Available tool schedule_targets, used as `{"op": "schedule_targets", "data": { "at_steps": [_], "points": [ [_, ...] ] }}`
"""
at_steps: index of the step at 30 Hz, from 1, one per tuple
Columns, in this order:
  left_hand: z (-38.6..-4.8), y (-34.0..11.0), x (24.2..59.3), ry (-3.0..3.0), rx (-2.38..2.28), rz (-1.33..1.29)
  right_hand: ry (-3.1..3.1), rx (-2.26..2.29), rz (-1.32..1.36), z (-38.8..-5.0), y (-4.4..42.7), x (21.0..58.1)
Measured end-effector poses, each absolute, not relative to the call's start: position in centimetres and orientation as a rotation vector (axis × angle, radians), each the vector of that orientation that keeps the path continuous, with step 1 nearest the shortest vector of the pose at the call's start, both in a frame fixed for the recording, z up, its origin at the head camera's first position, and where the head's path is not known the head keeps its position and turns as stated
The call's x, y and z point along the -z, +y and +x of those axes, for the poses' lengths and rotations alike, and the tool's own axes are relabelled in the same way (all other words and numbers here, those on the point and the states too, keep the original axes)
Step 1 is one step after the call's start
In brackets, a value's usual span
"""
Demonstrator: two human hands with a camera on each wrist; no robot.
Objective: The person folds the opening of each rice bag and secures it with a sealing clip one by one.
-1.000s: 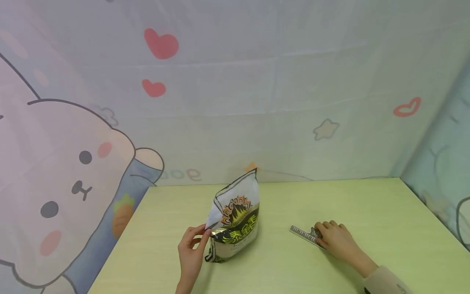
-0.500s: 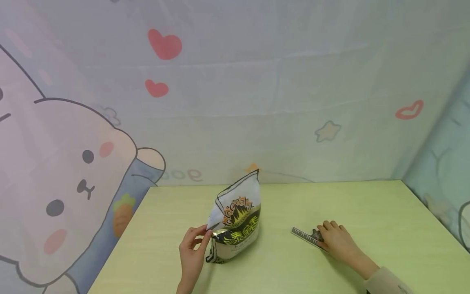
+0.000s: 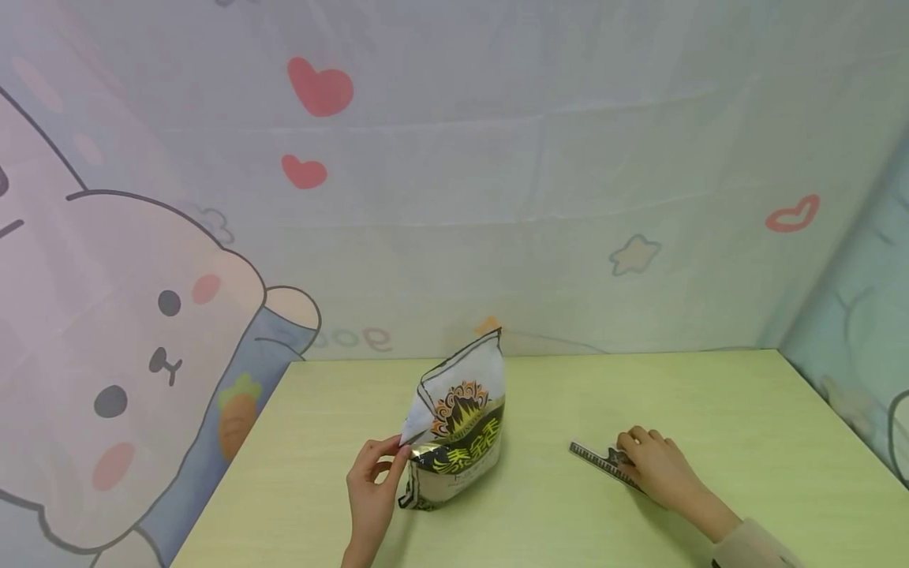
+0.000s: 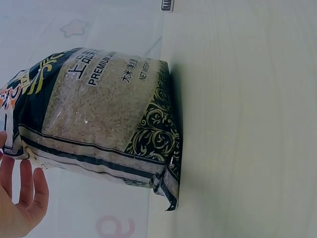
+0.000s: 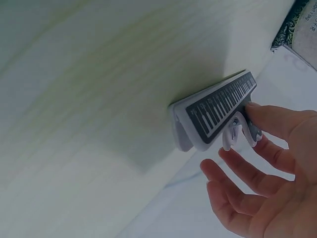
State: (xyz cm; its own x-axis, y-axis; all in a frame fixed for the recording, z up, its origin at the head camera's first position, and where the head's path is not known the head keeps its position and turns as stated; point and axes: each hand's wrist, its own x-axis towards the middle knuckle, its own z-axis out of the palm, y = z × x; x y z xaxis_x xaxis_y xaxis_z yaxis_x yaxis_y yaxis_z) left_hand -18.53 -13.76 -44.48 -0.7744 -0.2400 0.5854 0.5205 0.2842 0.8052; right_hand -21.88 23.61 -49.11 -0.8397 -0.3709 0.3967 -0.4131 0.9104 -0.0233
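An upright bag of rice (image 3: pixel 458 426) stands on the table, its upper part white and leaning. My left hand (image 3: pixel 372 493) pinches the bag's left edge between thumb and fingers. In the left wrist view, the left hand (image 4: pixel 22 198) is at the upper corner of the bag (image 4: pixel 94 99), whose clear window shows the grains. To the right, my right hand (image 3: pixel 660 473) pinches a long clip (image 3: pixel 596 461) with a striped, ruler-like face. The right wrist view shows the thumb and a finger of the right hand (image 5: pixel 262 173) on the handle of the clip (image 5: pixel 218 111), its long edge close to the tabletop.
The pale yellow-green table (image 3: pixel 540 521) reaches back to a hanging cloth (image 3: pixel 454 158) printed with hearts, a star and a cartoon animal. More printed cloth (image 3: pixel 869 315) hangs along the right side.
My right hand and the clip have shifted slightly to the right. The left hand keeps its pinch on the bag, and the view has moved a little.
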Motion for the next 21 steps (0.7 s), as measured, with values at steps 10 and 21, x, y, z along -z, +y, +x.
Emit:
{"op": "schedule_targets", "data": {
  "at_steps": [10,21],
  "points": [
    [-18.40,-13.73,44.35,-1.932,1.546,-0.238,-2.740,-0.314,0.605,-21.55,23.64,48.69],
    [-18.95,-14.02,45.25,-1.907,1.533,-0.275,-2.591,-0.330,0.667,-21.48,23.49,48.52]
  ]
}}
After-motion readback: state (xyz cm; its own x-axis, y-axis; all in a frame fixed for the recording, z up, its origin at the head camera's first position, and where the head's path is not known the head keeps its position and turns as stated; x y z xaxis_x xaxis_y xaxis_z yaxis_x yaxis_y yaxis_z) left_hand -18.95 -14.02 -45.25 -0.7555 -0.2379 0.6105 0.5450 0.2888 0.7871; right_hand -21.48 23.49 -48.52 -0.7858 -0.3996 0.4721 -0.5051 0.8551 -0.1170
